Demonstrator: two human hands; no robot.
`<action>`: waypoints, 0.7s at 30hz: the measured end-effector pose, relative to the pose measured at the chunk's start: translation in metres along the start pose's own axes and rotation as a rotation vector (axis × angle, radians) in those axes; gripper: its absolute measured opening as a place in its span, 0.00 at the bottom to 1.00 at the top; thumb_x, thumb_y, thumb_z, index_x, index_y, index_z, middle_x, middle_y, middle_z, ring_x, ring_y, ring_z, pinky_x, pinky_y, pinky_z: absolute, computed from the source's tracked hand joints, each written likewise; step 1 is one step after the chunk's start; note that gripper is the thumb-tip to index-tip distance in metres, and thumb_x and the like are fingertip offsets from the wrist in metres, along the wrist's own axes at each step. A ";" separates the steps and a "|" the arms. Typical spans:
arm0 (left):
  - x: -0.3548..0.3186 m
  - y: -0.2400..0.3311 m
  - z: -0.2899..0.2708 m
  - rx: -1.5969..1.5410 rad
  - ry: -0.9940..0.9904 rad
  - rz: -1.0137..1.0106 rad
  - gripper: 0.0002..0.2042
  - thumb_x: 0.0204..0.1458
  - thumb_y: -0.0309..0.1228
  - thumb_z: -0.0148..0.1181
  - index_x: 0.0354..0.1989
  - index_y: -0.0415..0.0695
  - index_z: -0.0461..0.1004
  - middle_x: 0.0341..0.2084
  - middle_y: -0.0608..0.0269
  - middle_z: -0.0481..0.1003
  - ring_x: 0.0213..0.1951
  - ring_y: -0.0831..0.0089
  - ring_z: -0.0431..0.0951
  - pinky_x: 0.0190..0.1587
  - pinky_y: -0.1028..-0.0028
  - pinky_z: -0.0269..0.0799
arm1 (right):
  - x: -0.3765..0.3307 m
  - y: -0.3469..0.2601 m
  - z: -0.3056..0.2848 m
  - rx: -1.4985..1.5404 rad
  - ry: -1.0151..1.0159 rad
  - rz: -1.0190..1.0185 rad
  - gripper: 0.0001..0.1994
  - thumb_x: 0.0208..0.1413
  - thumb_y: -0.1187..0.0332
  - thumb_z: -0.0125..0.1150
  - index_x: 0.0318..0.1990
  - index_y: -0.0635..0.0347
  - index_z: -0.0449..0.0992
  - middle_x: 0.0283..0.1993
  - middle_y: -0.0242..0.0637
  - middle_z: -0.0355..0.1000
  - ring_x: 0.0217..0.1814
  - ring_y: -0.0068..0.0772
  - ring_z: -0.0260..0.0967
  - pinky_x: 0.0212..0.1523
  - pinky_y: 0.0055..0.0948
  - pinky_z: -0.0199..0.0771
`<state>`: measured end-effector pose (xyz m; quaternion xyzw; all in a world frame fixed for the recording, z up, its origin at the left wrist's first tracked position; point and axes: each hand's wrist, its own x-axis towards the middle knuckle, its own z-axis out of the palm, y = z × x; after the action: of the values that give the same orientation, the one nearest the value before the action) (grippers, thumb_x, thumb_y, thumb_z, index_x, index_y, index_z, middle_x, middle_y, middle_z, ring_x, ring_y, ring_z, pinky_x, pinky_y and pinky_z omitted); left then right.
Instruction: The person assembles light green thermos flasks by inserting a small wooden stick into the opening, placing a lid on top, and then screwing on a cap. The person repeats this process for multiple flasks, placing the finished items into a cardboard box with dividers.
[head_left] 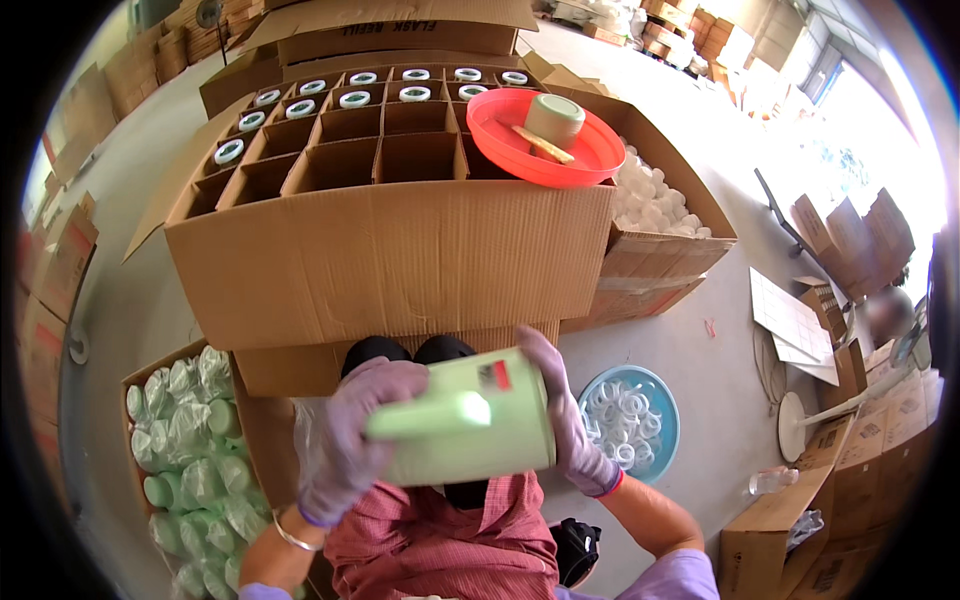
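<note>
Above my lap I hold a pale green flask body (465, 415) with a side handle, lying on its side. It carries a small red and dark label. My left hand (360, 435), in a light purple glove, is closed around the end by the handle. My right hand (572, 430), gloved alike, grips the other end. Just beyond stands a cardboard carton (390, 265) with dividers; white-rimmed flask tops (354, 99) fill several cells at its back and left, and nearer cells look hollow.
On the carton's right corner rests a red basin (490, 135) with a green cup (555, 118) and a flat stick (543, 145). White plastic pieces (655, 205) fill a box beside it. A blue basin (670, 445) holds white rings (622, 425). Left, a box holds green plastic-wrapped parts (205, 470).
</note>
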<state>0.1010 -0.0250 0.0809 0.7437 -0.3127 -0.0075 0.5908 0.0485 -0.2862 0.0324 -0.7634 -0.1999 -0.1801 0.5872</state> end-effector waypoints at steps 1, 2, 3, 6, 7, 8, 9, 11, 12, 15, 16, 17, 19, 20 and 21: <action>0.001 0.018 0.004 0.525 0.031 0.330 0.11 0.52 0.24 0.55 0.42 0.44 0.79 0.44 0.60 0.80 0.49 0.63 0.80 0.61 0.59 0.68 | 0.004 -0.005 0.007 0.124 0.012 0.198 0.32 0.69 0.46 0.39 0.69 0.62 0.56 0.68 0.49 0.56 0.70 0.44 0.54 0.71 0.36 0.52; 0.001 0.021 0.011 0.707 -0.016 0.483 0.11 0.52 0.25 0.56 0.43 0.46 0.79 0.45 0.62 0.80 0.49 0.63 0.80 0.60 0.57 0.69 | 0.007 -0.013 0.011 0.250 0.062 0.406 0.30 0.70 0.48 0.39 0.69 0.61 0.56 0.65 0.46 0.59 0.68 0.39 0.56 0.69 0.34 0.55; 0.004 0.021 0.010 0.667 -0.010 0.461 0.10 0.52 0.26 0.57 0.42 0.45 0.79 0.45 0.61 0.80 0.48 0.63 0.80 0.60 0.58 0.69 | 0.012 -0.019 0.014 0.373 0.133 0.589 0.28 0.70 0.49 0.39 0.68 0.60 0.57 0.63 0.42 0.62 0.66 0.33 0.59 0.68 0.32 0.58; 0.012 -0.003 -0.007 0.081 0.009 0.111 0.07 0.56 0.27 0.56 0.35 0.40 0.80 0.38 0.56 0.82 0.46 0.63 0.81 0.58 0.62 0.69 | 0.015 -0.015 0.004 0.203 0.097 0.404 0.33 0.68 0.47 0.40 0.68 0.67 0.56 0.68 0.50 0.55 0.72 0.43 0.51 0.71 0.38 0.50; 0.004 0.003 -0.004 -0.335 0.118 -0.515 0.09 0.56 0.30 0.55 0.33 0.37 0.79 0.36 0.55 0.81 0.46 0.65 0.80 0.58 0.63 0.69 | 0.014 -0.016 -0.001 -0.032 0.031 0.192 0.34 0.68 0.46 0.38 0.68 0.69 0.56 0.71 0.54 0.51 0.75 0.48 0.47 0.73 0.40 0.46; 0.001 0.004 -0.004 -0.289 0.150 -0.447 0.09 0.56 0.30 0.55 0.33 0.37 0.79 0.36 0.55 0.81 0.46 0.64 0.80 0.58 0.63 0.69 | 0.019 -0.012 -0.005 -0.096 -0.100 -0.085 0.38 0.66 0.41 0.36 0.69 0.69 0.54 0.73 0.57 0.47 0.77 0.53 0.41 0.74 0.44 0.40; -0.002 0.004 -0.003 -0.251 0.172 -0.381 0.09 0.56 0.30 0.55 0.33 0.37 0.79 0.36 0.56 0.81 0.45 0.64 0.80 0.58 0.63 0.69 | 0.020 -0.015 -0.002 -0.070 -0.124 -0.078 0.37 0.67 0.42 0.35 0.70 0.66 0.53 0.73 0.55 0.47 0.77 0.50 0.42 0.74 0.43 0.41; 0.000 0.008 -0.004 0.312 0.132 0.179 0.06 0.55 0.27 0.57 0.35 0.41 0.80 0.37 0.58 0.82 0.45 0.63 0.81 0.57 0.62 0.71 | 0.019 -0.010 0.020 0.398 -0.051 0.282 0.33 0.70 0.45 0.34 0.73 0.60 0.50 0.72 0.48 0.51 0.76 0.42 0.47 0.74 0.37 0.44; 0.001 0.024 0.004 0.737 0.080 0.443 0.05 0.52 0.25 0.61 0.37 0.44 0.79 0.38 0.61 0.81 0.45 0.63 0.81 0.57 0.60 0.72 | 0.016 -0.002 0.037 0.867 0.222 0.582 0.30 0.72 0.48 0.33 0.74 0.56 0.49 0.71 0.41 0.54 0.74 0.36 0.50 0.74 0.34 0.46; 0.013 0.024 0.000 0.715 0.056 0.478 0.07 0.49 0.24 0.62 0.38 0.45 0.79 0.39 0.62 0.81 0.47 0.62 0.81 0.58 0.59 0.71 | -0.004 0.032 0.043 0.535 0.190 0.527 0.29 0.71 0.52 0.39 0.72 0.58 0.51 0.69 0.43 0.57 0.72 0.38 0.53 0.73 0.36 0.49; 0.011 0.019 -0.007 0.698 0.078 0.435 0.06 0.51 0.26 0.62 0.38 0.43 0.79 0.39 0.61 0.81 0.46 0.63 0.81 0.58 0.61 0.71 | -0.003 0.032 0.040 0.386 0.146 0.504 0.29 0.70 0.53 0.42 0.72 0.59 0.53 0.68 0.45 0.58 0.71 0.39 0.54 0.73 0.36 0.50; 0.010 0.014 -0.014 0.681 0.098 0.392 0.07 0.53 0.28 0.61 0.38 0.41 0.79 0.39 0.61 0.81 0.46 0.64 0.81 0.57 0.62 0.72 | 0.003 0.033 0.034 0.313 0.114 0.523 0.28 0.69 0.55 0.45 0.71 0.60 0.54 0.67 0.46 0.59 0.71 0.40 0.55 0.72 0.36 0.51; 0.008 -0.001 -0.034 0.445 0.229 0.130 0.08 0.56 0.29 0.60 0.39 0.38 0.80 0.38 0.61 0.81 0.44 0.69 0.81 0.53 0.67 0.73 | 0.048 0.002 0.009 -0.063 -0.030 0.338 0.27 0.61 0.64 0.60 0.65 0.66 0.62 0.64 0.52 0.61 0.70 0.47 0.57 0.70 0.39 0.55; -0.005 -0.012 -0.040 0.205 0.317 -0.097 0.09 0.56 0.30 0.60 0.40 0.37 0.80 0.37 0.61 0.81 0.42 0.72 0.80 0.50 0.70 0.74 | 0.070 -0.016 -0.003 -0.245 0.023 0.144 0.25 0.59 0.65 0.62 0.60 0.67 0.67 0.62 0.54 0.63 0.68 0.52 0.59 0.68 0.41 0.58; -0.015 -0.021 -0.047 -0.040 0.401 -0.323 0.10 0.57 0.30 0.59 0.40 0.36 0.80 0.36 0.61 0.82 0.40 0.75 0.80 0.46 0.72 0.75 | 0.097 -0.029 -0.023 -0.454 0.016 0.005 0.21 0.57 0.67 0.62 0.57 0.65 0.71 0.57 0.54 0.67 0.64 0.56 0.62 0.65 0.43 0.62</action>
<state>0.1163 0.0260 0.0711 0.7587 -0.0663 0.0395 0.6468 0.1155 -0.2927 0.1110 -0.8750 -0.1478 -0.2249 0.4024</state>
